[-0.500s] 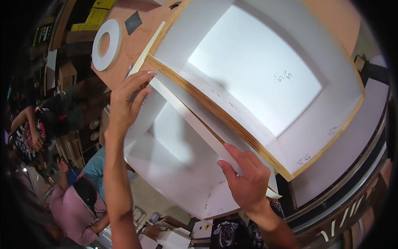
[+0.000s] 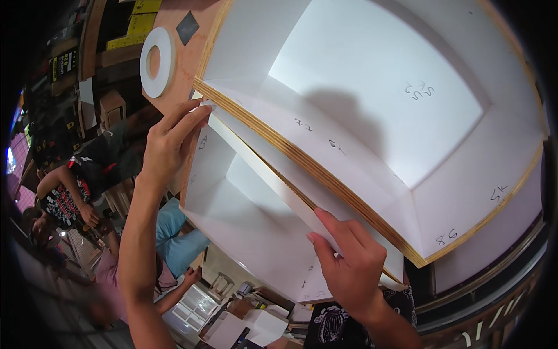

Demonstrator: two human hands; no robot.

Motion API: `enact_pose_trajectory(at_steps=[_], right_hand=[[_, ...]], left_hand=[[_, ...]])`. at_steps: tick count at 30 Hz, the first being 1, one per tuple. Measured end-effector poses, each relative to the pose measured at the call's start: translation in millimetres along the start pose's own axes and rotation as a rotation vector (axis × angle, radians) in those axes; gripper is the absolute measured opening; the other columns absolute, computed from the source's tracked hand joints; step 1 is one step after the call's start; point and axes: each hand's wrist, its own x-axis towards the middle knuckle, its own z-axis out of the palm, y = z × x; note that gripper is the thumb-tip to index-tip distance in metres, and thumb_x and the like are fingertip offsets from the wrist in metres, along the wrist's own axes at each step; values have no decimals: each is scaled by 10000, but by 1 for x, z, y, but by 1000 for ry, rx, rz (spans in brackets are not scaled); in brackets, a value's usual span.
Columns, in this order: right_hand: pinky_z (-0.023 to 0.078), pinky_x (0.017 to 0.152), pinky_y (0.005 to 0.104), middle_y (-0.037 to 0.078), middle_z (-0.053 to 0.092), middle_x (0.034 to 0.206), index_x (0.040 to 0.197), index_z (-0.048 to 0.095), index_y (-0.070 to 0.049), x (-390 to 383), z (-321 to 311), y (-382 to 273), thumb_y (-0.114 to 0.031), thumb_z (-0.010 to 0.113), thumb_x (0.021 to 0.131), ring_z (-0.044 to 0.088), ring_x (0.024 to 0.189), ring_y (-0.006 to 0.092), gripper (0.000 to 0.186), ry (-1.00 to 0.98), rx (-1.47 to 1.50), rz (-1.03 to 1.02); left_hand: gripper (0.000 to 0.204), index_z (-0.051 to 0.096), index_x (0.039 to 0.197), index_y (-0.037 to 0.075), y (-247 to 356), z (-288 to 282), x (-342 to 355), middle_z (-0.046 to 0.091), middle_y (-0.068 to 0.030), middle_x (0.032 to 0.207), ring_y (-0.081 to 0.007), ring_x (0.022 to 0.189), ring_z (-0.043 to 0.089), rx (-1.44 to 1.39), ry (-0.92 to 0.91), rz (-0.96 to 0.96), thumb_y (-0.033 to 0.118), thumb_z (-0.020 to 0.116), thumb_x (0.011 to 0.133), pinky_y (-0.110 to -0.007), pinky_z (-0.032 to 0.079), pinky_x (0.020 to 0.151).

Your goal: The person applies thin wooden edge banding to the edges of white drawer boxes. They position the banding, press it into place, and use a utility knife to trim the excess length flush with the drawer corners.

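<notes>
- I see a plywood tabletop (image 2: 189, 58) bearing a white banding roll (image 2: 165, 61) and a dark square sheet (image 2: 188, 28).
- Past my left forearm, a person in blue trousers (image 2: 183, 238) shares the workshop.
- My white edging strip (image 2: 267, 166) lies along the lower box (image 2: 250, 238), only a narrow gap from the upper box's bare plywood edge (image 2: 314, 168).
- My left hand (image 2: 168, 139) pinches near its upper end; my right hand (image 2: 351, 256) grips farther down, thumb and fingers closed on it.
</notes>
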Motion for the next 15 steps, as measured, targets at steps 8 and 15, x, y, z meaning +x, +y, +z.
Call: enact_pose_trajectory(at_steps=[8,15], right_hand=[[521,554,328,29,657,829,1265,788,-117,0,1,3,-79,886,834,637,610,179,444,-10,-24,5],[519,555,329,23,654,825,1259,792,-124,1,0,4,-96,889,829,637,613,178,442,-29,-53,14]], left_hand=[[381,752,1244,51,2,0,1,749,-136,1189,-268,989,779,21,20,13,-85,764,888,-363,659,820],[251,745,1201,-42,-8,21,-17,774,-83,1172,-122,991,717,-633,204,-573,-17,785,954,-269,582,903]])
